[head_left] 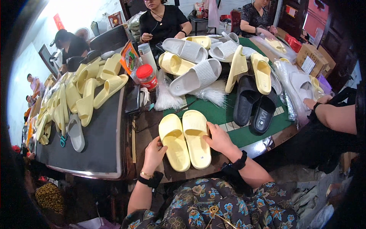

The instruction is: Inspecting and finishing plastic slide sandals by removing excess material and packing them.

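Two pale yellow slide sandals lie side by side, soles down, near the front of the table. My left hand (pixel 153 154) cups the outer heel edge of the left yellow sandal (pixel 174 143). My right hand (pixel 220 139) rests against the right side of the right yellow sandal (pixel 197 137), fingers curled over its edge. Both wrists wear dark bands. The pair straddles the green mat (pixel 225 114) and the brown table edge (pixel 152 122).
Piles of yellow sandals (pixel 87 91) cover the dark table at left. White sandals (pixel 196 76), more yellow ones (pixel 261 72) and a black pair (pixel 253 105) lie behind. A red-lidded jar (pixel 146 76) and white tag bundles (pixel 166 97) stand nearby. Other people sit around; another person's arm (pixel 335 114) reaches in at right.
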`<state>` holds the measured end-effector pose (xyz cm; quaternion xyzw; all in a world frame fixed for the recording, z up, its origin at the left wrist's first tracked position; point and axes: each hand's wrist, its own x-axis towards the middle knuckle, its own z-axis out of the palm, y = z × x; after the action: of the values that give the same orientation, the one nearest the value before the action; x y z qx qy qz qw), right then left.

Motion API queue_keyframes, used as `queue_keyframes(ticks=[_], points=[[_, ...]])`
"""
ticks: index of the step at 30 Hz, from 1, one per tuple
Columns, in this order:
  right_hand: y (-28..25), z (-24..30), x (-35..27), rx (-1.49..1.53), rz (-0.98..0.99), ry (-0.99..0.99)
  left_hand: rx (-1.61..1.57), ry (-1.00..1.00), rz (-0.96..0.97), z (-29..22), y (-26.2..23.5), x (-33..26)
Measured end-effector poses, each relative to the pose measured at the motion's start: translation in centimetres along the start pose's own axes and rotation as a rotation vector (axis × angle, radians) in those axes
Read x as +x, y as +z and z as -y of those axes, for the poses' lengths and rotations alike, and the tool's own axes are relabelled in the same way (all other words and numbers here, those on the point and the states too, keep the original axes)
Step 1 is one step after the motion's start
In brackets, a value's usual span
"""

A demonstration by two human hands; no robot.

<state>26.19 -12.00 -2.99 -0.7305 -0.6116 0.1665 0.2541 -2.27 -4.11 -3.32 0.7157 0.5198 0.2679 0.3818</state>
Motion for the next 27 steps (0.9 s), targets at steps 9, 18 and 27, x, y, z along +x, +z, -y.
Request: queue_keyframes(ticks=[9,18,27], points=[[-3.5,-3.1,1.5,0.261,-0.037,0.047,0.039,-0.009,0.057,-1.5,-4.4,-1.8],[-6.6,-2.8,11.3,0.341,-0.447,-0.088,-0.049,-0.039,0.128,-2.9,-5.7,-1.9],[-9.2,-3.3,23.0,0.175,-0.228,0.111,-0.190,-0.167,0.104,-1.1,-4.1,-1.8]])
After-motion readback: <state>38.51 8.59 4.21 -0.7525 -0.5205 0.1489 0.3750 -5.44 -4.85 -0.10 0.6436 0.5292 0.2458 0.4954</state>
